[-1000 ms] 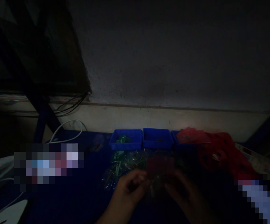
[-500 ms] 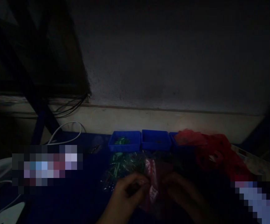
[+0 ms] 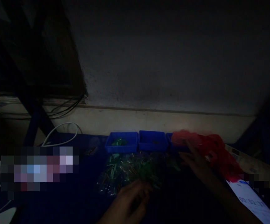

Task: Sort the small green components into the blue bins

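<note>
My left hand [image 3: 130, 199] is low in the centre, fingers curled together beside the near edge of a pile of clear packets [image 3: 130, 168] with green and thin metallic pieces. Anything between its fingertips is too dark to make out. My right hand [image 3: 194, 158] reaches forward on the right, fingers apart, its longest finger at the pink plastic bags [image 3: 183, 138] over the right blue tray [image 3: 169, 141]. It shows nothing held. The left blue tray [image 3: 121, 141] contains green pieces; the middle blue tray [image 3: 153, 141] has a small dark item.
Crumpled red plastic [image 3: 225, 155] lies right of the trays, above a lit screen [image 3: 253, 199] showing digits. A white cable [image 3: 75, 135] loops at the left beside a blurred patch. Behind the blue table [image 3: 74, 199] stands a wall [image 3: 148, 68].
My right hand has moved forward and right to the pink bags. The pink bag that was between both hands is no longer seen there. The view has shifted slightly.
</note>
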Tool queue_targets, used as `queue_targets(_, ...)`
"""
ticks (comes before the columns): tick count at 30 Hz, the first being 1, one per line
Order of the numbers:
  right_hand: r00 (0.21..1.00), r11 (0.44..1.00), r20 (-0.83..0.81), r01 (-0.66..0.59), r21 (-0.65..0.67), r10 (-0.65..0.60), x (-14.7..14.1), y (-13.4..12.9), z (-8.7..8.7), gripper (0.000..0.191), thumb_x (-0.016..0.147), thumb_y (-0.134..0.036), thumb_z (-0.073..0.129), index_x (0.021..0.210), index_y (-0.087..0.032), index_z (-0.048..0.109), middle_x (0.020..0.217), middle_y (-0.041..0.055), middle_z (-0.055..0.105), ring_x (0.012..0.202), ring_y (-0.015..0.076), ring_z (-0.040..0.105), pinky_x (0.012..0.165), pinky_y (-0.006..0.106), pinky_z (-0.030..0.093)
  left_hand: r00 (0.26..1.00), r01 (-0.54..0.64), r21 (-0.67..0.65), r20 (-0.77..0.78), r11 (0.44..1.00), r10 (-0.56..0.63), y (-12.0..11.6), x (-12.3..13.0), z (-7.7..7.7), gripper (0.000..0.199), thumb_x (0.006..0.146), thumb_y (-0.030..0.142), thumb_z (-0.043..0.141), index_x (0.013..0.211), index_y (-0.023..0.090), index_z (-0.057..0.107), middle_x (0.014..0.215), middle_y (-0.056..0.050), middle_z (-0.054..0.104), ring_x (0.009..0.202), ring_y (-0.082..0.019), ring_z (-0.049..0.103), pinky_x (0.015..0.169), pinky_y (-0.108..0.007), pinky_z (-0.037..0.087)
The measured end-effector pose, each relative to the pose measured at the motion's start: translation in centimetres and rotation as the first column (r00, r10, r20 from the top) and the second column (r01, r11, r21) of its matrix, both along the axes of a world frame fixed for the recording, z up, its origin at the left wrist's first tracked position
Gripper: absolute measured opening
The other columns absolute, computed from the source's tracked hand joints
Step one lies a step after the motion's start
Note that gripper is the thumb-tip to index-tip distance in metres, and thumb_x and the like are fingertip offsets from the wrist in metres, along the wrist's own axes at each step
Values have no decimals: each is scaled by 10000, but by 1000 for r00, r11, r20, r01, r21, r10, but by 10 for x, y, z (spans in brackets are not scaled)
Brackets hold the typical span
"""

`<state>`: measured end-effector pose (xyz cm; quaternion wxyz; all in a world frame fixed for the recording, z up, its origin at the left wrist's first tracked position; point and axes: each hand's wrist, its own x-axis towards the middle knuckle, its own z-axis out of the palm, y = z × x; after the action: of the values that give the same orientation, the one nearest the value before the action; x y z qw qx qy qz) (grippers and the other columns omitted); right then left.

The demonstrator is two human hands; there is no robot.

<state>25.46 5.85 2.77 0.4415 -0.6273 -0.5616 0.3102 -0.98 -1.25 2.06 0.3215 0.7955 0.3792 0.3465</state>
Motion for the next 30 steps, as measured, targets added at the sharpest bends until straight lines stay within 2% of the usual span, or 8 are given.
queue_targets(4,983,998,173,56,17,-58,4,4,-6,788,790,-478,486,1454,-152,215,1089,142,675,775,283,690,711,421,525,996,57,5,-69,998,-57,-1,1,0,218,804,74,430,893,179,600,849,-63,632,732,-173,620,631,-233,484)
queue_targets(7,965,994,246,67,91,-87,4,8,-7,694,782,-447,494,1401,-170,345,1297,164,539,1001,324,616,859,462,460,988,100,20,-121,995,-97,-3,2,1,230,795,39,442,881,170,610,830,-59,633,724,-166,620,619,-220,482)
queue_targets(9,947,987,302,67,144,-109,4,9,-6,621,762,-422,520,1328,-175,449,1341,164,485,1043,342,580,921,490,408,977,141,7,-165,990,-138,-4,3,3,244,790,17,452,878,166,625,825,-55,643,723,-164,627,617,-212,482)
queue_targets(15,907,952,376,77,297,-191,8,7,0,462,750,-360,463,1152,-144,535,1060,155,588,881,307,597,823,480,454,951,195,-22,-241,980,-195,-2,3,4,309,728,-50,487,907,147,646,854,-56,668,735,-163,642,637,-209,493)
queue_targets(18,910,947,393,-1,321,-132,10,9,-3,354,758,-322,440,1071,-185,536,923,104,634,774,261,628,735,432,502,945,212,-4,-255,977,-206,-1,2,0,294,739,-40,498,909,147,649,842,-50,670,715,-154,638,623,-202,487)
queue_targets(20,905,941,418,-72,331,-78,9,10,-7,263,761,-292,432,976,-203,554,912,101,648,806,255,642,738,420,513,936,223,-1,-280,975,-214,0,2,-2,276,766,-19,506,921,155,654,848,-48,675,712,-150,637,620,-201,483)
queue_targets(27,799,908,588,-333,256,127,-15,-6,-20,138,700,-128,514,684,-227,608,1079,97,668,990,256,628,831,413,511,916,255,-22,-314,967,-249,1,3,-2,277,750,-12,543,918,162,677,853,-48,694,695,-152,632,612,-215,483)
queue_targets(30,750,895,641,-387,224,164,-19,-10,-21,177,731,-108,512,722,-222,647,1120,101,672,1019,249,624,857,412,512,917,255,-27,-310,966,-251,1,3,0,290,746,-20,536,923,158,682,856,-55,696,696,-156,639,600,-214,478)
